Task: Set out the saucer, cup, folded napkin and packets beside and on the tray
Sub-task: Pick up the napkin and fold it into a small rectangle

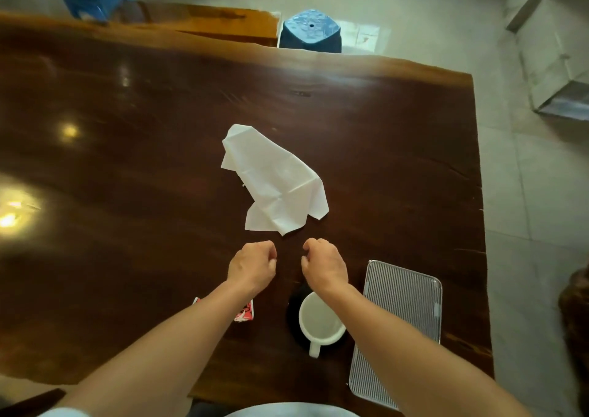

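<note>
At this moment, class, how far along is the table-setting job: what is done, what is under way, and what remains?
Done: the cup stands on the dark saucer, just left of the tray. Under way: the left hand and right hand hover, empty, near the napkin, which lies crumpled, not folded. Left: fold and place the napkin, and set out the red packet, partly hidden under the left forearm. The tray holds nothing.

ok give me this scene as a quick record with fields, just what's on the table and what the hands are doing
napkin: white, rumpled, not folded, mid-table
cup: white, on a dark saucer, left of tray
tray: ribbed metal, bare, at right edge
packet: red and white, partly hidden under left forearm
left hand: loosely curled, holding nothing, near napkin
right hand: loosely curled, holding nothing, near napkin
table: dark glossy wood
</note>
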